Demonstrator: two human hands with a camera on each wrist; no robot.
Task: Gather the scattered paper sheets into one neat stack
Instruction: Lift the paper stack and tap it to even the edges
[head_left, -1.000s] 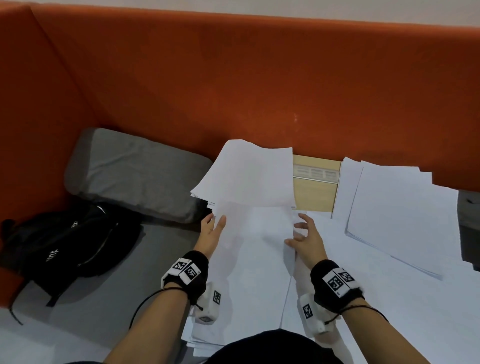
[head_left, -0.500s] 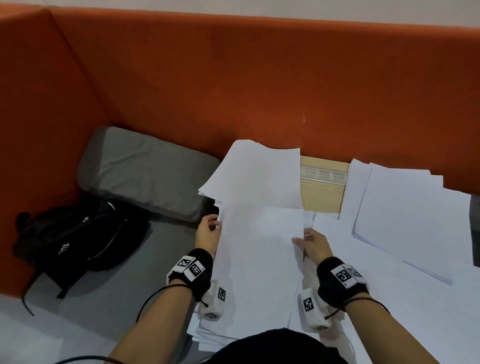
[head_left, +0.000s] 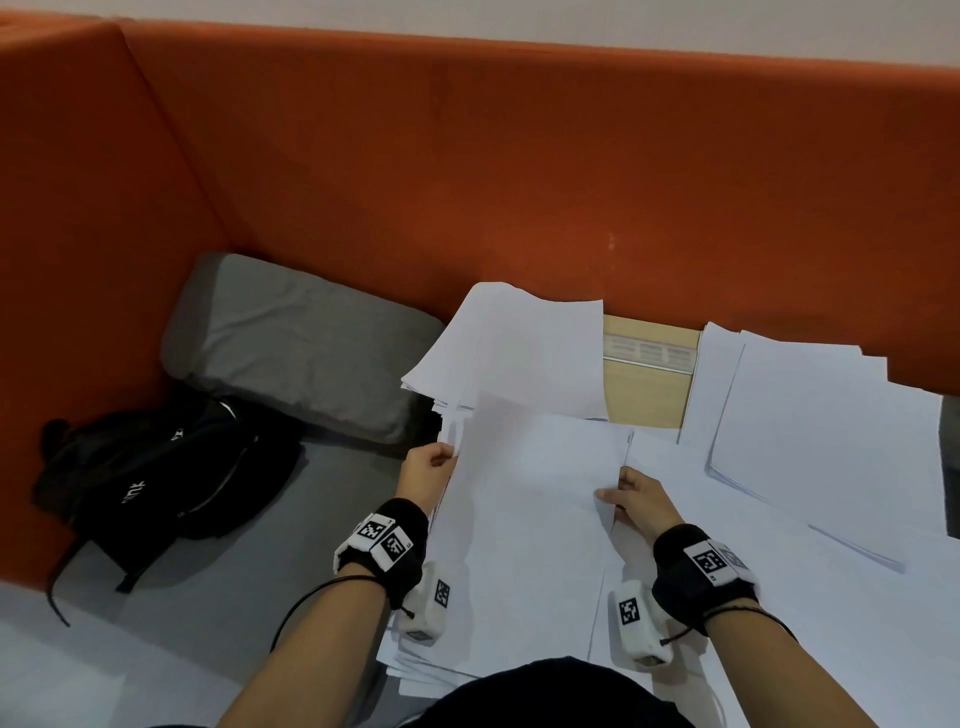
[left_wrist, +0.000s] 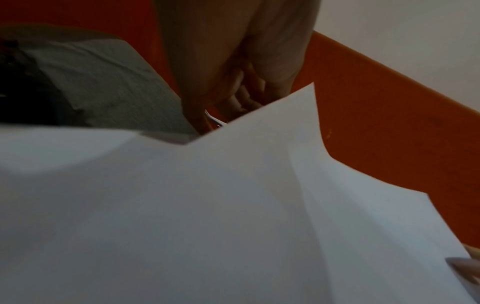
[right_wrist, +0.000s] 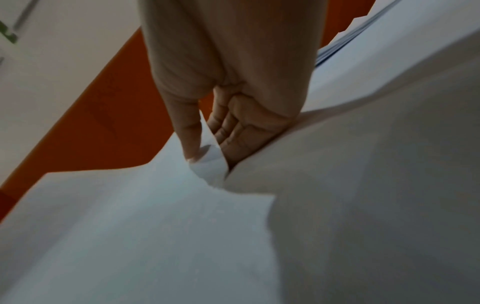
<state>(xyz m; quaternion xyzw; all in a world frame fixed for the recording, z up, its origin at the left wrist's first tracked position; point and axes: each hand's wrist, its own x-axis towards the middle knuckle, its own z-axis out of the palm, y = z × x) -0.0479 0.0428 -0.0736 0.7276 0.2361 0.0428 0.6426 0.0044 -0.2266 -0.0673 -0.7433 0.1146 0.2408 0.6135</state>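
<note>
Paper sheet (head_left: 530, 499) lies lengthwise between our hands, directly ahead: left hand (head_left: 426, 470) pinches its left edge, right hand (head_left: 641, 501) its right, above the spread pile (head_left: 810, 431).

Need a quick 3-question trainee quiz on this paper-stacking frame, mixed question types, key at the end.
1. True or false: the right hand pinches the right edge of the front sheets.
2. Which lies on the grey seat left of the papers? A) black backpack B) laptop C) mug
3. Fill in: the left hand grips the sheets' ____ edge.

Key: 1 true, thumb on top and fingers under in the right wrist view. 2 A, beside the grey cushion. 3 left.
</note>
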